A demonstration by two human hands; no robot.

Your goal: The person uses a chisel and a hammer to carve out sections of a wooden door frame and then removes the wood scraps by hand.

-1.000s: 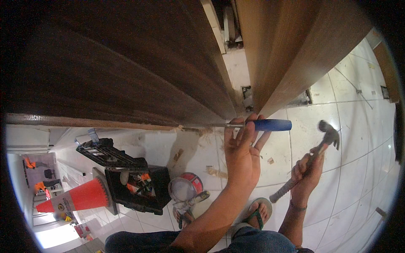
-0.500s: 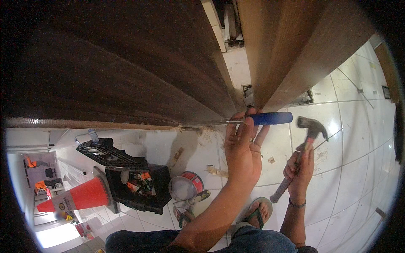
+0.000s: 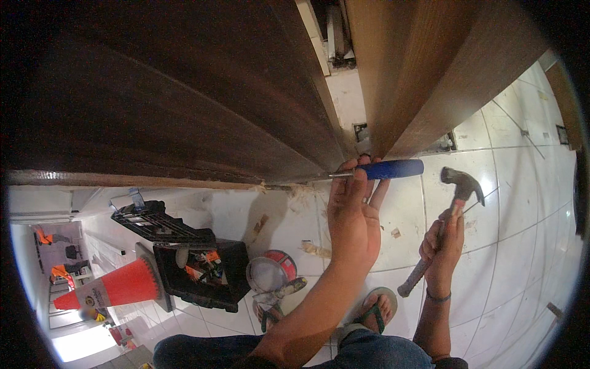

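Note:
My left hand (image 3: 355,215) holds a blue-handled tool (image 3: 390,169) with a thin steel shaft; the shaft points left at the edge of a dark wood panel (image 3: 184,111). Wood shavings lie on the floor below that edge. In my right hand (image 3: 441,243) is a claw hammer (image 3: 464,184), gripped by its shaft, its head a short way right of the blue handle's end. A lighter wood panel (image 3: 430,74) stands above my left hand, with a narrow gap between the two panels.
At lower left are an open black toolbox (image 3: 203,283), an orange cone (image 3: 117,283), a round tub (image 3: 270,270) and a trowel (image 3: 270,298) near my left foot. Two people in orange (image 3: 60,272) are at far left. A thin rod (image 3: 510,117) lies on the tiles at right.
My left hand and the blue-handled tool have risen slightly. The hammer moved left toward the handle's end, then a little back to the right.

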